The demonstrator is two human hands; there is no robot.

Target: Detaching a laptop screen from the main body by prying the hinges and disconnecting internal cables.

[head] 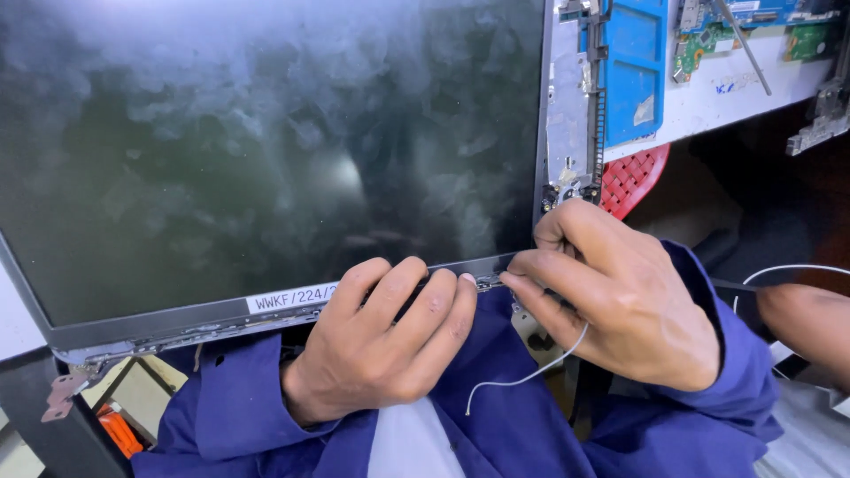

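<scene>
A: Starting at nine o'clock: a bare hinge (64, 396) hangs off the corner of the screen (266, 150); the dark, smudged panel fills the frame from nine to twelve, its lower edge running toward the centre.

B: And the hands?

A: The left hand (381, 341) sits at six o'clock, fingers curled shut over the screen's bottom edge beside a white label (290, 298); the right hand (620, 296), at four o'clock, pinches closed at the same edge, fingertips nearly touching the left's; a thin white wire (531, 372) trails down below it.

B: Further right?

A: A blue mat (633, 66) and circuit boards (753, 26) at one o'clock; another person's hand (810, 323) at three o'clock, whether gripping I cannot tell.
</scene>
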